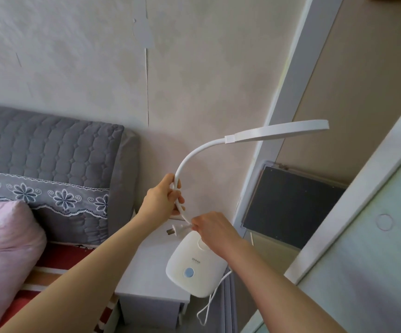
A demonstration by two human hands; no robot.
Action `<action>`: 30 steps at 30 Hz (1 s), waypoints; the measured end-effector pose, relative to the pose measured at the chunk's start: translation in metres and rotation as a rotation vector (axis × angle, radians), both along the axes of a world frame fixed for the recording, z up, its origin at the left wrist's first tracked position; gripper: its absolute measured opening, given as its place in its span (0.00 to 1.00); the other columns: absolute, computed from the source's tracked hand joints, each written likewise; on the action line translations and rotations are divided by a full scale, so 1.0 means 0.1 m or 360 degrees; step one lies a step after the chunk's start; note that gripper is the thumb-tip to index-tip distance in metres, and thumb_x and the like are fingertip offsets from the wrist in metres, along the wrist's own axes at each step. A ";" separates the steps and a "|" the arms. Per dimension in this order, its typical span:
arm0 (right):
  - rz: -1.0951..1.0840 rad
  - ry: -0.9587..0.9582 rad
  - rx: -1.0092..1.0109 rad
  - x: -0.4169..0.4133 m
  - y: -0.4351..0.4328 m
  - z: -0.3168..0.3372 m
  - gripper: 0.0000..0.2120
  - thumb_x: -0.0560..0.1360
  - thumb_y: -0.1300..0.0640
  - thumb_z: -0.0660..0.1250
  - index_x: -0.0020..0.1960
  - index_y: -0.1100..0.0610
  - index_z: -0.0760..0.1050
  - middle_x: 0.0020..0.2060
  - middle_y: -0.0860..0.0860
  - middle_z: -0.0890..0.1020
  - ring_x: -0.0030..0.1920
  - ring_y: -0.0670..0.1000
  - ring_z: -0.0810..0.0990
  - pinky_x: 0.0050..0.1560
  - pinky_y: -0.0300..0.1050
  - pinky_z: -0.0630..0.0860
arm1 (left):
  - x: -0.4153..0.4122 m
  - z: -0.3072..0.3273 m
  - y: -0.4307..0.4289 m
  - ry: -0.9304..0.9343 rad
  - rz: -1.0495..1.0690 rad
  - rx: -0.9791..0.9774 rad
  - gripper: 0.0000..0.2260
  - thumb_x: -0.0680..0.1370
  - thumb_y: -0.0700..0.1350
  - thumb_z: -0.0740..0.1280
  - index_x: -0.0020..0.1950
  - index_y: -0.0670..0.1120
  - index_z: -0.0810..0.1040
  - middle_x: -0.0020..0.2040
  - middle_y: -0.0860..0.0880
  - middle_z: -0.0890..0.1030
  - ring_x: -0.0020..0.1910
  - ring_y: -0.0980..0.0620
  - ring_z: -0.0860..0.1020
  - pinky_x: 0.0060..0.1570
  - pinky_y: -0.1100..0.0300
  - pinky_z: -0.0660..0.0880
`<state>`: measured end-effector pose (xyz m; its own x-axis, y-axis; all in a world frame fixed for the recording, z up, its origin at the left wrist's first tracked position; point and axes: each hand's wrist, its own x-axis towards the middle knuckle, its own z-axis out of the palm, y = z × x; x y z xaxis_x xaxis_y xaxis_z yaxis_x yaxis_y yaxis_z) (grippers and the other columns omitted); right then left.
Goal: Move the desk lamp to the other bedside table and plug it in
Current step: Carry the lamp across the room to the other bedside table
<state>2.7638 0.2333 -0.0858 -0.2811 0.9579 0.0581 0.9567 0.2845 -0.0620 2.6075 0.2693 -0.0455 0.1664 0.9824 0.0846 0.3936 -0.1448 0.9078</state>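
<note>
A white desk lamp has a rounded base (193,267) with a blue button, a curved gooseneck and a flat head (283,129) pointing right. The base hangs above the right part of the white bedside table (146,272). My left hand (163,199) is closed around the lower gooseneck. My right hand (212,230) pinches the white cord just behind the plug (170,231), whose prongs point left. The rest of the cord (210,301) dangles off the base down the table's right side.
A bed with a grey quilted headboard (50,150), pink pillow (4,248) and striped sheet lies on the left. A dark panel (291,207) sits low against the wall at right. A pale sliding door (368,248) fills the right side.
</note>
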 end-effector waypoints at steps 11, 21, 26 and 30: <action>-0.0054 -0.0018 -0.0042 0.02 0.70 -0.41 0.08 0.78 0.64 0.61 0.53 0.59 0.78 0.46 0.56 0.83 0.44 0.57 0.82 0.47 0.48 0.79 | 0.04 -0.41 0.77 0.0060 -0.0103 -0.0014 0.06 0.82 0.37 0.57 0.53 0.47 0.69 0.46 0.39 0.81 0.43 0.42 0.83 0.46 0.48 0.83; -0.0010 -0.0090 -0.0100 0.28 1.41 -1.13 0.06 0.78 0.64 0.62 0.51 0.60 0.77 0.45 0.58 0.84 0.44 0.59 0.82 0.38 0.45 0.69 | 0.30 -1.24 1.50 0.0128 -0.0067 -0.0023 0.05 0.82 0.40 0.59 0.53 0.50 0.69 0.45 0.43 0.81 0.42 0.45 0.83 0.46 0.54 0.83; 0.0035 -0.0124 -0.0078 0.41 1.82 -1.77 0.07 0.77 0.66 0.62 0.51 0.60 0.78 0.44 0.60 0.83 0.43 0.62 0.81 0.38 0.46 0.71 | 0.41 -1.88 1.87 0.0168 -0.0012 0.0059 0.06 0.82 0.40 0.58 0.52 0.51 0.69 0.43 0.45 0.81 0.40 0.48 0.83 0.40 0.61 0.81; 0.0088 -0.0138 -0.0046 0.43 2.11 -2.30 0.08 0.75 0.69 0.62 0.50 0.61 0.77 0.43 0.60 0.83 0.42 0.62 0.81 0.36 0.46 0.68 | 0.42 -2.42 2.11 0.0171 0.0021 0.0112 0.06 0.82 0.40 0.58 0.52 0.51 0.69 0.43 0.45 0.81 0.40 0.48 0.82 0.36 0.66 0.79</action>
<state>2.8071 0.4444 -0.3158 -0.3365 0.9417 0.0037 0.9416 0.3364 0.0112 2.6499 0.4807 -0.2872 0.1650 0.9769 0.1359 0.4904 -0.2008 0.8480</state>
